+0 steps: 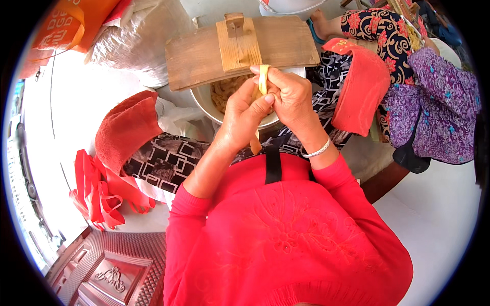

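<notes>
My left hand (239, 113) and my right hand (293, 97) meet in front of me, fingers pinched together. Between them is a thin, flat yellow strip (263, 79), looped at the fingertips; its exact kind does not show. A tan tail end (255, 144) hangs below my left hand, perhaps part of the same strip. Under my hands stands a pale round basin (199, 102) with a heap of tan, strip-like pieces (224, 92) in it. Across its far side lies a curved wooden board (286, 38) with a lighter wooden block piece (239, 46) fixed upright on it.
Red cloth pads (125, 130) cover my knees. Left are red fabric bags (97, 191), a large clear plastic sack (140, 43) and an orange bag (69, 23). A brown embossed panel (112, 270) is at lower left. Another person in patterned clothes (439, 97) sits close on the right.
</notes>
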The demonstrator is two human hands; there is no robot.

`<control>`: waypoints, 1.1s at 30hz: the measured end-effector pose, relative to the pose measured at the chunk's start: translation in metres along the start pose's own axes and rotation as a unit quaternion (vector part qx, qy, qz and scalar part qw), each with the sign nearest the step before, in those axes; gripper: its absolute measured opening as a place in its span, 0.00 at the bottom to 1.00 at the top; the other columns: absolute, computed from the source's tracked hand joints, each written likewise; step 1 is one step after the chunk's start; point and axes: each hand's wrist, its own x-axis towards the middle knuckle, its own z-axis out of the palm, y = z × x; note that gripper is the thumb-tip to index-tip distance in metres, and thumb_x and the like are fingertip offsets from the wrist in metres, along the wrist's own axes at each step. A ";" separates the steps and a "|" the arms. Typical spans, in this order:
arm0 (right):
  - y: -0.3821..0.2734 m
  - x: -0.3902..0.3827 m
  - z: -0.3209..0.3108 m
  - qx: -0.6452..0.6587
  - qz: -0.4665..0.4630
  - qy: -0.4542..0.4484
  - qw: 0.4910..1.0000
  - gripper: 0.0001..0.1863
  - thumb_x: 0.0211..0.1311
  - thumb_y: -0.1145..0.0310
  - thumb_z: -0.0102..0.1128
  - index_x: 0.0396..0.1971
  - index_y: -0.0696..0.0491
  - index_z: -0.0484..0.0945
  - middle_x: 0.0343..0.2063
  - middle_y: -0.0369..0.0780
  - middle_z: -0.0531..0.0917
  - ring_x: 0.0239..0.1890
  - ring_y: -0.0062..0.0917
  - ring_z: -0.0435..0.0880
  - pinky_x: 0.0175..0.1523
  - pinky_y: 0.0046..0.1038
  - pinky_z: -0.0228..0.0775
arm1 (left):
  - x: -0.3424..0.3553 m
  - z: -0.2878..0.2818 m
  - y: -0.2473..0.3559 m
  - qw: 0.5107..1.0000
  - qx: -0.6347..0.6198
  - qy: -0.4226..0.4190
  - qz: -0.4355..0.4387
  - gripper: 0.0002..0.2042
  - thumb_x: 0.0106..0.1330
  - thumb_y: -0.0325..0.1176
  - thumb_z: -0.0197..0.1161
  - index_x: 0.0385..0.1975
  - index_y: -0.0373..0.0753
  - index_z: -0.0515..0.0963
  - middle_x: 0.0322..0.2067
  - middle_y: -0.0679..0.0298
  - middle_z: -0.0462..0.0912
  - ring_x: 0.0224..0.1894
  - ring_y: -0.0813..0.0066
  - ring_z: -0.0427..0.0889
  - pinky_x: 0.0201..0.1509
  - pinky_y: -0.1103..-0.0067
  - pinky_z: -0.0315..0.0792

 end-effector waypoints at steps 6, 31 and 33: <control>0.007 -0.026 -0.001 -0.121 -0.031 -0.058 0.990 0.11 0.60 0.63 0.62 0.24 0.55 0.78 0.22 0.39 0.79 0.25 0.34 0.80 0.28 0.29 0.70 | -0.017 -0.024 -0.028 0.945 0.326 0.022 0.013 0.07 0.65 0.29 0.58 0.39 0.34 0.76 0.25 0.66 0.76 0.26 0.75 0.74 0.30 0.79 0.69; 0.028 -0.021 0.026 0.215 0.094 0.061 0.970 0.04 0.58 0.82 0.57 0.31 0.64 0.80 0.46 0.42 0.73 0.45 0.22 0.75 0.46 0.23 0.70 | -0.003 -0.015 -0.030 0.986 0.137 0.088 -0.032 0.13 0.71 0.36 0.53 0.35 0.32 0.78 0.22 0.71 0.70 0.29 0.85 0.67 0.33 0.83 0.65; 0.031 -0.023 0.028 0.228 0.086 0.074 0.967 0.04 0.58 0.80 0.58 0.31 0.64 0.80 0.45 0.41 0.73 0.43 0.21 0.75 0.45 0.22 0.69 | -0.015 -0.020 -0.033 0.993 0.083 0.073 -0.052 0.12 0.71 0.36 0.53 0.35 0.34 0.78 0.21 0.72 0.69 0.26 0.87 0.65 0.29 0.85 0.62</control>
